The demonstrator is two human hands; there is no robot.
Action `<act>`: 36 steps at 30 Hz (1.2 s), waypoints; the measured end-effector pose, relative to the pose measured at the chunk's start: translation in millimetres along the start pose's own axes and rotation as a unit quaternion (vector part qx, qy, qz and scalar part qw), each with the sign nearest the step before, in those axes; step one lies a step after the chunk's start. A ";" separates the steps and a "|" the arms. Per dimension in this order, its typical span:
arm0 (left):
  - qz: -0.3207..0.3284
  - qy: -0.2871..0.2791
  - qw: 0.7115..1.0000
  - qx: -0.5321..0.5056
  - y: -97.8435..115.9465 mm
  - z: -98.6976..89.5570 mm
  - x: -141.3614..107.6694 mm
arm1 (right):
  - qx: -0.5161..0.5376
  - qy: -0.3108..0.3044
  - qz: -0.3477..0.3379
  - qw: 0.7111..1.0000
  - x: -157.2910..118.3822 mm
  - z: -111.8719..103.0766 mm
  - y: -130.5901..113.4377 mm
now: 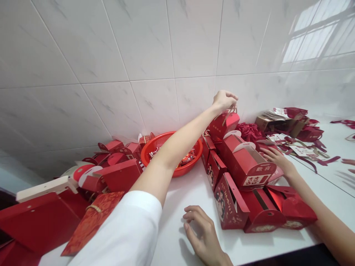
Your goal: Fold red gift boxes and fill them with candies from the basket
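Note:
My left hand (225, 99), reaching across from a white sleeve, is closed on the thin cord handle of a red gift box (220, 127) near the wall. My right hand (203, 232) rests low over the white table (177, 207), fingers loosely curled and apart, holding nothing. Right of it stand red boxes, including one with a printed couple (227, 207) and one with white character panels (246, 166). Below my left forearm is a red plastic basket (145, 157) with small wrapped pieces inside.
Many red boxes and an orange patterned bag (97, 218) crowd the left. A co-worker's hand (277, 159) lies by the boxes on the right; other fingers (350, 162) show at the far edge. Red ribbons, cards and an open carton (296, 127) lie at back right. A tiled wall (155, 44) stands behind.

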State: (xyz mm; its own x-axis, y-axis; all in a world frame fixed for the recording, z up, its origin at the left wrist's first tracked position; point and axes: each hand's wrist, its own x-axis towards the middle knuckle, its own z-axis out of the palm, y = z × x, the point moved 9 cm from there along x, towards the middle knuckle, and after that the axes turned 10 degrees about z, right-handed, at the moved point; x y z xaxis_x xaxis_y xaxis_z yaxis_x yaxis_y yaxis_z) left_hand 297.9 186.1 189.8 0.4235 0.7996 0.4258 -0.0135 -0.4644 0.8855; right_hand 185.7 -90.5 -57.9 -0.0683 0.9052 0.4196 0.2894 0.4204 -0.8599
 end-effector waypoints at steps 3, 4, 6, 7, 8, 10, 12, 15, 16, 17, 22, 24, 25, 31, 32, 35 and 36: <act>-0.003 -0.010 1.000 -0.022 0.7 -3.1 4.5 | 0.003 -0.004 0.003 1.000 0.6 2.3 1.1; -0.006 -0.010 1.000 -0.029 -1.8 -4.3 5.3 | 0.004 -0.006 0.004 1.000 0.7 3.1 1.5; -0.017 -0.011 0.999 -0.040 -11.9 -6.4 4.7 | 0.005 -0.009 0.007 1.000 0.9 4.4 2.6; -0.025 -0.010 0.999 -0.043 -19.2 -7.5 3.3 | 0.004 -0.010 0.009 1.000 1.0 4.6 3.1; -0.033 -0.011 0.998 -0.044 -27.4 -8.5 1.3 | 0.003 -0.010 0.010 1.000 1.1 4.7 3.5; -0.050 -0.010 0.998 -0.042 -44.6 -10.4 -3.6 | 0.001 -0.008 0.011 1.000 1.4 4.0 3.8; -0.062 -0.009 0.997 -0.036 -59.5 -11.5 -8.0 | -0.002 -0.005 0.012 1.000 1.8 3.3 4.0; -0.069 -0.003 0.997 -0.024 -72.8 -11.9 -10.9 | -0.002 -0.006 0.011 1.000 2.3 4.1 3.6; -0.069 -0.001 0.997 -0.019 -74.8 -11.5 -10.9 | -0.002 -0.008 0.010 1.000 2.3 5.0 3.5; -0.069 0.000 0.998 -0.013 -75.8 -10.8 -10.6 | -0.002 -0.010 0.009 1.000 2.3 5.8 3.5; -0.071 -0.032 0.997 0.025 -73.5 -1.8 -13.3 | -0.004 -0.015 0.014 1.000 1.5 8.0 6.2; -0.073 -0.058 0.995 0.042 -72.0 1.8 -18.1 | -0.006 -0.015 0.013 1.000 1.2 7.9 6.5; -0.073 -0.070 0.994 0.050 -71.2 2.9 -20.9 | -0.006 -0.015 0.012 1.000 1.1 7.8 6.2; -0.082 -0.128 0.983 0.099 -68.4 -2.9 -32.9 | -0.008 -0.023 0.013 1.000 0.5 8.9 6.0; -0.083 -0.135 0.982 0.108 -67.2 -6.5 -34.5 | -0.008 -0.026 0.015 1.000 0.3 9.4 6.5; -0.065 -0.164 0.972 0.156 -57.0 -21.6 -41.5 | -0.007 -0.033 0.018 0.999 0.0 10.2 7.9; -0.052 -0.178 0.966 0.179 -51.1 -28.5 -45.2 | -0.007 -0.034 0.019 0.999 0.0 10.2 8.2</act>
State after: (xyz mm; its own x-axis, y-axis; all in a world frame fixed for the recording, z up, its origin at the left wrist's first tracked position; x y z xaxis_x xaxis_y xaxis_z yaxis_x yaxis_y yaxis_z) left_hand 253.6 184.5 130.7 0.6911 0.6969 0.1917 0.3329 -0.5424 0.7714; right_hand 178.3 -86.4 -67.9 -0.1209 0.9230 0.3654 0.3067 0.3848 -0.8706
